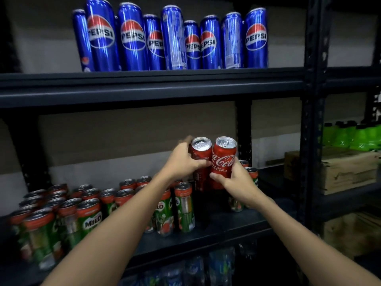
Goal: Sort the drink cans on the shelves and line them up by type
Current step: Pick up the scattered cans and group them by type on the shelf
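Left hand [183, 162] grips one red cola can [201, 153]; right hand [237, 178] grips a second [223, 162], both mid-frame, touching. Ten Pepsi cans [171, 38] line the upper shelf [144, 87].

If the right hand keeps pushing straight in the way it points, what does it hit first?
Probably nothing soon. The right hand, gripping a Coca-Cola can, points up and into the middle shelf bay, above the Milo cans behind it. The back wall looks like the first stop; depth is uncertain.
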